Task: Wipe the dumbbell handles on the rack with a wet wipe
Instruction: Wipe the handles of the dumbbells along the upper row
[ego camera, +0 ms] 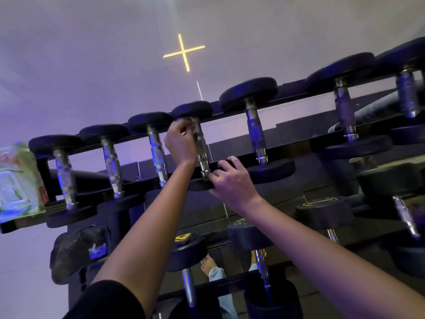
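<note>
My left hand (180,141) is curled round the top of a handle (202,149), just under the far head of the dumbbell (192,109). A pale wipe (192,125) is pinched between the fingers and the steel. It is blurred, so I cannot tell how far round it wraps.

My right hand (230,180) grips the near end of the same dumbbell. The fingers are hooked over the black head, and the thumb lies by the collar at the foot of the handle.

This dumbbell is the fourth from the left on the top shelf of the rack (296,88). Three smaller ones stand to its left and bigger ones to its right, all lying across the two rails with their chrome handles bare.

At the far left end of that shelf sits a green and white pack (19,178), its print too blurred to read. Below it a dark bag (78,252) hangs by the rack's post.

The lower shelf carries heavier dumbbells (324,211), some with yellow marks on their heads. Between them I can see my bare feet (208,264) and pale trouser hems. Above the rack a yellow cross light (184,52) glows on the pale surface.
</note>
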